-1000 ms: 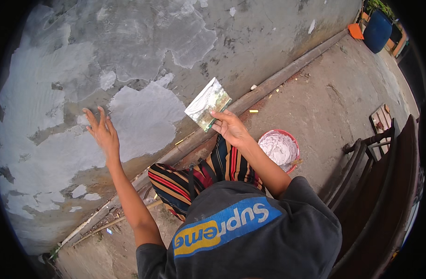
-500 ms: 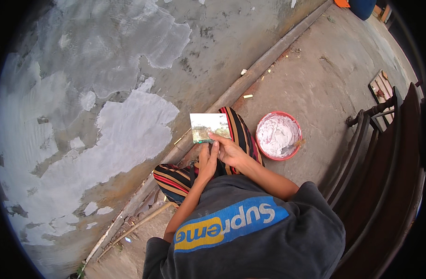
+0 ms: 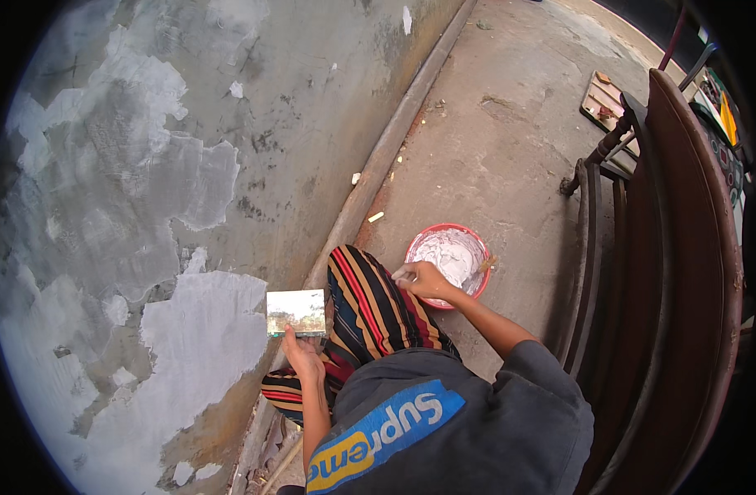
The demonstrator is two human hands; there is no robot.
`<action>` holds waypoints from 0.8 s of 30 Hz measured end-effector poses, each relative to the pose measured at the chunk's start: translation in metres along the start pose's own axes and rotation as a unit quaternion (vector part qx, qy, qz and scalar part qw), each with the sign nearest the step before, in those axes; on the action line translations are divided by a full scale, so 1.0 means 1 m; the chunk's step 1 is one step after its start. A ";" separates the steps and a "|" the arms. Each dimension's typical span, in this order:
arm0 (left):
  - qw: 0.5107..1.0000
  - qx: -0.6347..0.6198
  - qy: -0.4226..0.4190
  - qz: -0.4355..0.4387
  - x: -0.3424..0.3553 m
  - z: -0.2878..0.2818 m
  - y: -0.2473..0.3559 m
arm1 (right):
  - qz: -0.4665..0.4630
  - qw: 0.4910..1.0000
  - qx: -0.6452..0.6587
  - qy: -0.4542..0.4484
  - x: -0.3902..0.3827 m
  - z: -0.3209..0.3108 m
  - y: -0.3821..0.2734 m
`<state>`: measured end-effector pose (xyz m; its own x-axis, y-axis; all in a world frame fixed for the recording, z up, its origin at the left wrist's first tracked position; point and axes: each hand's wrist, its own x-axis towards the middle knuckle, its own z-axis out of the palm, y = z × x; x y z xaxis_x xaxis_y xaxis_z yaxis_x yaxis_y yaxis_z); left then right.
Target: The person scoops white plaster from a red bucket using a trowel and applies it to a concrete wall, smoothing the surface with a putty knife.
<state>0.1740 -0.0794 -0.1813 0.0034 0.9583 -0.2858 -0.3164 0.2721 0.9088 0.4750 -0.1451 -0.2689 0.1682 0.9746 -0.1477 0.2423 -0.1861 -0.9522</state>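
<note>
My left hand (image 3: 304,356) grips the lower edge of a flat rectangular plate (image 3: 295,308), thumb on its face. The plate is white along the top and stained brownish below, and it is held up in front of the wall. My right hand (image 3: 425,280) is over the near left rim of a red tub (image 3: 440,304), fingers curled and pressed together. Whether anything is in them is hidden. Thick white paste (image 3: 452,254) fills the tub, and a small brownish thing (image 3: 487,264) sticks out at its right rim.
A grey wall (image 3: 303,107) with pale patches of filler runs along the left, edged by a concrete ledge (image 3: 376,177). To the right stands a dark wooden bench (image 3: 683,289). A framed board (image 3: 602,103) lies beyond it. Small yellowish bits dot the concrete floor (image 3: 510,157).
My hands have parted. The left has carried the plate left and nearer to me, while the right has let go and moved right to the tub. The view has shifted too.
</note>
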 end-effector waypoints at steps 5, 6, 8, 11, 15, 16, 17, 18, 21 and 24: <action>1.000 -0.015 0.001 -0.011 0.013 -0.016 0.003 | 0.164 0.821 -0.544 0.064 -0.027 -0.109 0.138; 1.000 -0.005 -0.005 -0.012 0.018 -0.026 0.001 | 0.189 0.817 -0.544 0.032 -0.032 -0.116 0.160; 1.000 0.008 -0.022 -0.012 0.014 -0.020 0.008 | 0.209 0.828 -0.521 0.018 -0.042 -0.119 0.182; 1.000 0.008 -0.020 -0.023 0.012 -0.008 0.008 | 0.180 0.860 -0.474 0.063 -0.047 -0.124 0.196; 0.998 0.004 -0.050 -0.038 0.016 0.004 0.003 | 0.136 0.875 -0.464 0.038 -0.050 -0.127 0.211; 0.998 0.012 -0.038 -0.046 0.017 0.008 0.003 | 0.127 0.878 -0.461 0.006 -0.049 -0.129 0.202; 0.997 0.013 -0.052 -0.060 0.019 0.010 0.000 | 0.140 0.874 -0.465 -0.003 -0.050 -0.129 0.190; 0.995 0.011 -0.062 -0.071 0.020 0.010 -0.003 | 0.148 0.870 -0.471 -0.014 -0.050 -0.124 0.167; 0.995 0.003 -0.069 -0.074 0.017 0.023 -0.001 | 0.105 0.880 -0.460 0.061 -0.054 -0.115 0.111; 0.987 0.023 -0.112 -0.112 0.023 0.045 -0.005 | 0.135 0.878 -0.457 0.039 -0.084 -0.112 0.122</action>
<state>0.2179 -0.0544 -0.1788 0.2805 0.8674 -0.4111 -0.2404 0.4781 0.8447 0.5975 -0.2632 -0.3429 0.3939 0.8748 -0.2823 0.8431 -0.4661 -0.2682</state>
